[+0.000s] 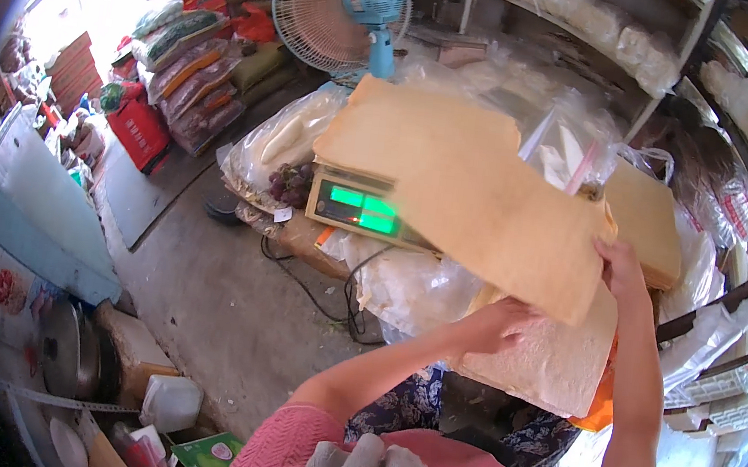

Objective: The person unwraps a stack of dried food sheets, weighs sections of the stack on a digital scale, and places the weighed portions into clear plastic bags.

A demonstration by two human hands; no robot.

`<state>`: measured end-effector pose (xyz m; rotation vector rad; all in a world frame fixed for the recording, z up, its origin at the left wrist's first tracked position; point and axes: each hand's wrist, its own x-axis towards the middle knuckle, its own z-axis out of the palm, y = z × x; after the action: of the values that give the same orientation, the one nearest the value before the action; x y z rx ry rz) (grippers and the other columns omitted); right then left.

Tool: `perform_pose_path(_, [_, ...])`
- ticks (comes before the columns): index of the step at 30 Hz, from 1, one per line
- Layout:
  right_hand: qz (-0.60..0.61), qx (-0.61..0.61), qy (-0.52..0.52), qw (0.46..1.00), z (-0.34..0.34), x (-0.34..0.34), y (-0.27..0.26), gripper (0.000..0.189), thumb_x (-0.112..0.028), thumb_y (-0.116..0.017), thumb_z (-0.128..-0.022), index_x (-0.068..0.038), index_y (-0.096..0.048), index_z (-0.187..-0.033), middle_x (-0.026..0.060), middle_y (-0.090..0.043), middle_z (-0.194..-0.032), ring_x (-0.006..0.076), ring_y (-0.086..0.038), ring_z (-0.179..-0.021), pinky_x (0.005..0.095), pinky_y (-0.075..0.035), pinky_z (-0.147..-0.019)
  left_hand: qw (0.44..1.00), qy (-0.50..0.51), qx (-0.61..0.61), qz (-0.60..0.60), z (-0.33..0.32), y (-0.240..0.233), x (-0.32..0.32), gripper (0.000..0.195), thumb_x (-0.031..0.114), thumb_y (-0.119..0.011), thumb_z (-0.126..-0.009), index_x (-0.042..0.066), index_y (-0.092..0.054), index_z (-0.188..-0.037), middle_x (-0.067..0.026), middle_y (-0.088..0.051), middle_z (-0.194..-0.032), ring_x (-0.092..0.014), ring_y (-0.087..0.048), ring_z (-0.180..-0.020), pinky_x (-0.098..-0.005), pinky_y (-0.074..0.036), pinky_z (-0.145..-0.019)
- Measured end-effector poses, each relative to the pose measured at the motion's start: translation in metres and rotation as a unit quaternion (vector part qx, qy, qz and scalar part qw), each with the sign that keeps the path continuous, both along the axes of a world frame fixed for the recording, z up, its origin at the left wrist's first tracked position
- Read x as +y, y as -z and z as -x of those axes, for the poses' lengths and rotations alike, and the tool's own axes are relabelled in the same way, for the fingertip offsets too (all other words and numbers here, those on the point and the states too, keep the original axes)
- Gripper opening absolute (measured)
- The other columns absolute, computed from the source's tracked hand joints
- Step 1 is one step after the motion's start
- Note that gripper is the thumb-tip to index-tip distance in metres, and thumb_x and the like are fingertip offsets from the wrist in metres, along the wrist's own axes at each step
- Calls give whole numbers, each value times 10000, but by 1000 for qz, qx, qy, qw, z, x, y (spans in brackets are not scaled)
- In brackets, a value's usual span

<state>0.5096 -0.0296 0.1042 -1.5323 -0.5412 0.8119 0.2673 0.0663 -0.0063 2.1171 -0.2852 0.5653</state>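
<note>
A large, thin tan sheet (pixel 464 168) with uneven edges stretches over the top of a digital scale (pixel 318 210), whose displays glow green. My right hand (pixel 621 267) pinches this sheet at its right edge. Close to the sheet's near edge is my left hand (pixel 498 327), blurred and partly covered by it; whether its fingers grip the sheet is unclear. Below both hands lies a pale, rough-surfaced stack of sheets (pixel 538 373). A thicker stack of tan sheets (pixel 645 223) rests to the right, beyond my right hand.
Dark grapes (pixel 291 184) lie left of the scale, near a clear plastic bag (pixel 281 133). A blue fan (pixel 372 5) stands behind. Black cables (pixel 346 293) hang to the floor. Shelving (pixel 650 120) with plastic-wrapped goods rises at right; filled sacks (pixel 190 88) are piled at left.
</note>
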Motion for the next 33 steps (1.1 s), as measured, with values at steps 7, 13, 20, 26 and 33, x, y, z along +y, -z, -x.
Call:
perform_pose_path(7, [58, 43, 41, 997, -11, -159, 25, 301, -83, -577, -848, 34, -565, -1125, 84, -640, -1030, 170, -626, -880, 315, -496, -807, 995, -86, -58, 4, 76, -46, 50, 188, -4, -584, -731, 68, -660, -888, -77, -677, -877, -247, -655, -811, -352, -532, -708])
perform_pose_path(13, [109, -6, 18, 994, -21, -177, 39, 293, -64, -576, -834, 28, -575, -1113, 75, -647, -976, 159, -631, -816, 308, -505, -764, 910, -290, -27, -295, 28, -66, 186, 444, 280, -649, -800, 31, -553, -1155, -177, -549, -1190, -290, -512, -1128, -393, -405, -960])
perform_pose_path(20, [353, -135, 90, 921, -12, -176, 18, 356, -81, -646, -771, 7, -573, -1109, 122, -653, -917, 189, -644, -801, 307, -515, -705, 863, -209, 251, -386, -3, -76, 242, 548, 432, -569, -827, -41, -522, -1101, -196, -538, -1181, -347, -532, -1072, -395, -442, -911])
perform_pose_path(26, [335, -458, 126, 814, -23, -184, 9, 435, -89, -675, -738, 4, -543, -1142, 172, -648, -941, 213, -636, -896, 287, -503, -712, 827, -148, 217, -497, -15, -69, 243, 407, 324, -464, -904, -27, -466, -1111, -220, -563, -1098, -353, -567, -990, -403, -490, -826])
perform_pose_path(33, [164, -342, -7, 925, 14, -58, -7, 446, -116, -666, -770, 9, -530, -1176, 139, -618, -1017, 159, -610, -867, 273, -504, -765, 831, -129, 278, -464, -10, -108, 226, 259, 159, -425, -836, -27, -484, -1008, -256, -601, -927, -379, -606, -837, -444, -492, -756])
